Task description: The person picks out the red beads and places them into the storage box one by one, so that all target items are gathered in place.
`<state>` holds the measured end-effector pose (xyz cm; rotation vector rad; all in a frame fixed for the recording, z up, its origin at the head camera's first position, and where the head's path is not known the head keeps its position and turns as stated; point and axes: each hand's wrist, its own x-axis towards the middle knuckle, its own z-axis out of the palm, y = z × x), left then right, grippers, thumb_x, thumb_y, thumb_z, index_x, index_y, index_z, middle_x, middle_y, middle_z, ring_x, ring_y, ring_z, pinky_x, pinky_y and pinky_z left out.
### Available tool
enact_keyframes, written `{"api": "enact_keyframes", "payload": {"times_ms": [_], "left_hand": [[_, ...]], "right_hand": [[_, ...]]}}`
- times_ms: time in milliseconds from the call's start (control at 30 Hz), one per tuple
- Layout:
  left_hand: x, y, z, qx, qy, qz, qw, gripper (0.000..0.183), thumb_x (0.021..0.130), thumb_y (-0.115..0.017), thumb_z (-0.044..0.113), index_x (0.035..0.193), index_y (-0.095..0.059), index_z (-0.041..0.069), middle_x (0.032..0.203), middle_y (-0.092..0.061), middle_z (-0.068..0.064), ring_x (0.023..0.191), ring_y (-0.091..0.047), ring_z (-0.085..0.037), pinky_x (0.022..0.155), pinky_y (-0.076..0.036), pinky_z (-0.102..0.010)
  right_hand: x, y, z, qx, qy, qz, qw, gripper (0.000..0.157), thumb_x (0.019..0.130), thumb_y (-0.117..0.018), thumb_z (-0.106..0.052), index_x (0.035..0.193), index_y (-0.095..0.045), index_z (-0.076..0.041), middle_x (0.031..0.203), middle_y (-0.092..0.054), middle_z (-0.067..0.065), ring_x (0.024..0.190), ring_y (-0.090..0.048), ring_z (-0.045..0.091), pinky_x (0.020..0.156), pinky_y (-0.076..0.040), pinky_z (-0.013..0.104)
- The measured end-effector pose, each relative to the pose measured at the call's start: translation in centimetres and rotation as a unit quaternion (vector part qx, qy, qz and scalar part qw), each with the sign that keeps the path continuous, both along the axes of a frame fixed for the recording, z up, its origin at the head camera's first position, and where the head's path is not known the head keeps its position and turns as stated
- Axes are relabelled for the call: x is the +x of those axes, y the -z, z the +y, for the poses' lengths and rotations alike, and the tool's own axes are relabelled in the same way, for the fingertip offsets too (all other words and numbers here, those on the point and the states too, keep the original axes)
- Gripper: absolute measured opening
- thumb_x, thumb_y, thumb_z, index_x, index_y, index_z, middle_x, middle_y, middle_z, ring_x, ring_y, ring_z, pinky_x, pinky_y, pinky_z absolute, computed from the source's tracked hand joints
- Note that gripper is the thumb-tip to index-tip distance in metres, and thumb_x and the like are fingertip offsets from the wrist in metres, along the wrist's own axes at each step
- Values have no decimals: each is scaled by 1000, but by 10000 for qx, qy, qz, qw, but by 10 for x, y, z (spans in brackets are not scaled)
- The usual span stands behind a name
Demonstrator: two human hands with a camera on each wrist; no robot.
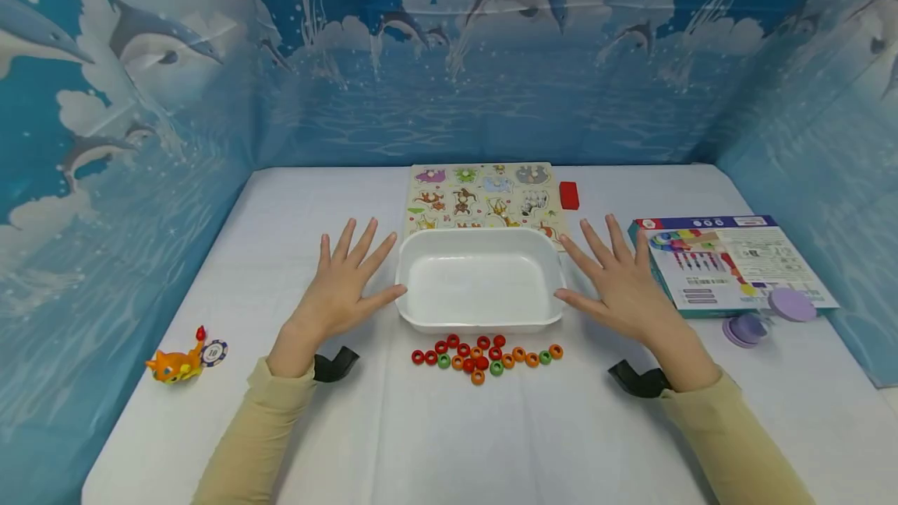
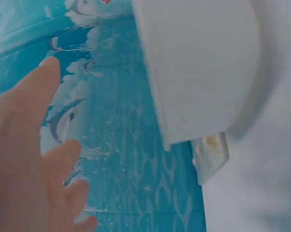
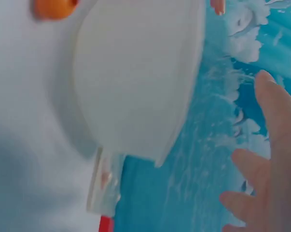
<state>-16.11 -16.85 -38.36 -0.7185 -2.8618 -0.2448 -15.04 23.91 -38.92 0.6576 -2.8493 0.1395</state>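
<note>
A white rectangular dish [image 1: 480, 327] stands in the middle of the table, its inside bare. On its left side my left hand [image 1: 340, 287] is spread with straight fingers, the thumb tip close to the rim. My right hand [image 1: 620, 291] mirrors it on the right, fingers splayed and holding nothing. Whether either thumb touches the dish I cannot tell. Just in front of the dish lie several red, orange and green ring beads [image 1: 484, 361] in a loose cluster. Both wrist views show the dish's outer wall [image 2: 203, 72] beside the spread fingers [image 3: 280, 111].
Behind the dish lies an animal puzzle board [image 1: 463, 197], with a red block [image 1: 569, 195] by its right edge. A flat printed box [image 1: 737, 263] and purple lidded pots [image 1: 747, 329] are at the right. An orange toy [image 1: 175, 365] and a round chip [image 1: 213, 353] sit far left.
</note>
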Motion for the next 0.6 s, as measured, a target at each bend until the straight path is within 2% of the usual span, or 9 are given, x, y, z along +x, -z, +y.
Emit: {"api": "enact_keyframes", "payload": {"times_ms": [67,133,200,300,367,433,533,567,600], "left_hand": [[2,-5,-1,538,245,79,9982,73,84,-39,63,143,-12,29,149,2,0,133,10,-24,103,1,-56],[4,-7,-1,1187,499,200,9915,70,86,-46,54,143,-17,26,149,0,-1,134,5,-23,104,-2,-53],[5,-6,0,1912,687,276,9788,66,87,-50,45,142,-24,22,149,-4,-1,134,-1,-24,104,-7,-52],[7,4,4,3069,711,174,9489,56,88,-55,32,138,-35,17,148,-11,1,134,-9,-21,103,-14,-53],[9,13,8,3850,654,-113,9205,49,89,-55,22,135,-40,13,147,-14,2,134,-12,-19,103,-17,-53],[11,21,13,4671,650,-561,8800,44,90,-53,10,132,-42,7,147,-16,-1,133,-13,-18,103,-18,-50],[15,28,22,5599,587,-1203,8177,39,90,-47,-2,128,-41,-6,146,-19,-10,133,-15,-23,104,-18,-47],[16,29,25,5832,550,-1398,7983,38,90,-45,-4,127,-40,-9,145,-19,-14,133,-15,-25,104,-18,-46],[17,32,27,5998,488,-1574,7830,37,90,-44,-5,126,-39,-11,144,-19,-17,132,-16,-27,105,-17,-46]], "right_hand": [[7,-6,-3,-506,-214,-97,9984,77,80,-53,-58,142,-22,-24,148,-13,5,134,4,28,102,3,57],[16,-11,-8,-1154,-510,-137,9919,71,80,-59,-49,140,-31,-22,144,-25,4,133,-12,26,102,-14,56],[27,-13,-15,-1847,-865,-205,9788,62,78,-66,-37,133,-42,-21,136,-40,1,127,-30,21,97,-30,50],[44,-6,-28,-2718,-1468,-469,9499,44,77,-70,-20,119,-57,-16,119,-55,-4,111,-48,14,89,-43,35],[52,2,-38,-3125,-1817,-788,9290,37,76,-71,-12,111,-61,-16,109,-59,-6,100,-54,10,81,-48,28],[58,8,-48,-3362,-2020,-1132,9129,33,76,-70,-8,107,-62,-16,104,-62,-5,94,-56,10,74,-50,27],[67,11,-62,-3528,-2037,-1448,9017,31,77,-69,-5,105,-62,-16,101,-63,-2,88,-59,13,68,-51,34],[69,11,-66,-3570,-1989,-1552,8994,30,77,-68,-4,105,-63,-14,101,-63,-1,88,-60,15,68,-51,34],[71,11,-70,-3598,-1977,-1566,8983,30,77,-68,-3,105,-63,-12,101,-63,0,89,-60,18,70,-51,35]]}}
